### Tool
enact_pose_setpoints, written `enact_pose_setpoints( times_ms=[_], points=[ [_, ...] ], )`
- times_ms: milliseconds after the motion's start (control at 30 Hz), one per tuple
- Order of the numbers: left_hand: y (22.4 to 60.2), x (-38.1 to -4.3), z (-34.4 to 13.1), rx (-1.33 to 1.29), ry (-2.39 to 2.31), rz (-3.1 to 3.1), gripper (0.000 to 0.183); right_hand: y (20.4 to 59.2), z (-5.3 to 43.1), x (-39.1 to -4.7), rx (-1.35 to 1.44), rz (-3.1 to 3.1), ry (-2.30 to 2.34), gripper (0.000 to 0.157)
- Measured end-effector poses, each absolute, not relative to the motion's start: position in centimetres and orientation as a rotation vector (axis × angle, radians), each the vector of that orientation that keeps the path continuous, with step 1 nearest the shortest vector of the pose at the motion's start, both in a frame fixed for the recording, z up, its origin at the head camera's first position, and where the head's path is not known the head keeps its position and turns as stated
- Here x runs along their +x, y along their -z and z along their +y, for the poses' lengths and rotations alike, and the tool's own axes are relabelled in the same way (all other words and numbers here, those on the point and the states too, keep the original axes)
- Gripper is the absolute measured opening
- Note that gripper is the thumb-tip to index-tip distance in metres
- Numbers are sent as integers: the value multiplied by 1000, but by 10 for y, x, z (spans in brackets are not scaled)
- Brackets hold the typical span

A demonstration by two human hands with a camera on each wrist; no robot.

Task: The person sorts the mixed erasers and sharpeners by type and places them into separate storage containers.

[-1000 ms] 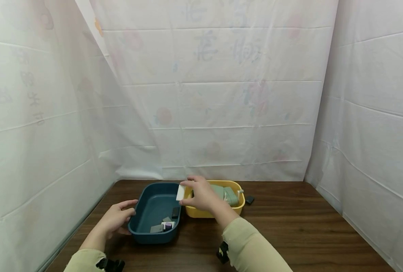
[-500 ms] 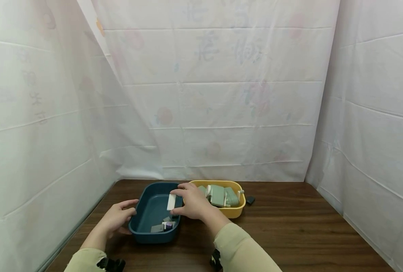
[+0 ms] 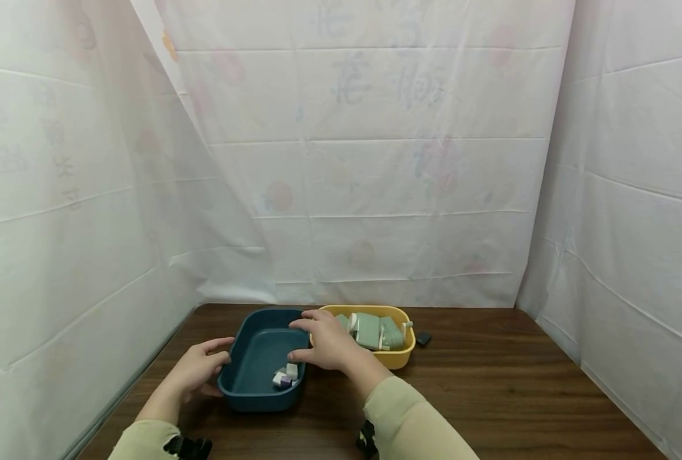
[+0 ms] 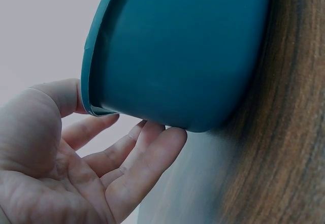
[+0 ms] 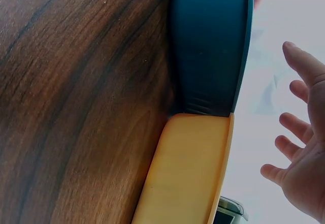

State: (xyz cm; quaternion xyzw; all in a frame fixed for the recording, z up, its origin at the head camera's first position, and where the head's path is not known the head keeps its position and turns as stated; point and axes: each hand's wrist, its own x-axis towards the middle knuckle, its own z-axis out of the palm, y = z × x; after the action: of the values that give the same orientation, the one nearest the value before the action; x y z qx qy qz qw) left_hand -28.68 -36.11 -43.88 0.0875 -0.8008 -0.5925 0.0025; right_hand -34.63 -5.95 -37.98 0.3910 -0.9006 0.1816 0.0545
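A dark blue rectangular plastic bin (image 3: pixel 262 400) sits on the table, with a few small white, grey and purple block-like pieces (image 3: pixel 286 375) in its near right corner. My left hand (image 3: pixel 196 370) holds its left side; in the left wrist view the thumb is at the rim and the fingertips press on the outer wall (image 4: pixel 177 66). Over the right rim of this bin hovers my right hand (image 3: pixel 329 342), its fingers spread and nothing between them. The right wrist view shows the same hand (image 5: pixel 304 142) above both bins.
Against the blue bin's right side stands a yellow bin (image 3: pixel 393 361) with pale green items (image 3: pixel 368 331) in it. A small dark block (image 3: pixel 423 338) lies on the wooden table (image 3: pixel 525 390) to its right. White sheets (image 3: pixel 410 191) hang around the back and sides.
My right hand moved left from over the yellow bin and let a white block drop into the blue bin. The pieces there have shifted together. My left hand stayed in place.
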Motion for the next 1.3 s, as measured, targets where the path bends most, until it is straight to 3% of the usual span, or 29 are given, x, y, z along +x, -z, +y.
enact_pose_setpoints(
  times_ms=[1300],
  points=[
    [440,-287,-363,271,1854,-2510,60,339,-5,-367,1080,-2667,-797,60]
  ],
)
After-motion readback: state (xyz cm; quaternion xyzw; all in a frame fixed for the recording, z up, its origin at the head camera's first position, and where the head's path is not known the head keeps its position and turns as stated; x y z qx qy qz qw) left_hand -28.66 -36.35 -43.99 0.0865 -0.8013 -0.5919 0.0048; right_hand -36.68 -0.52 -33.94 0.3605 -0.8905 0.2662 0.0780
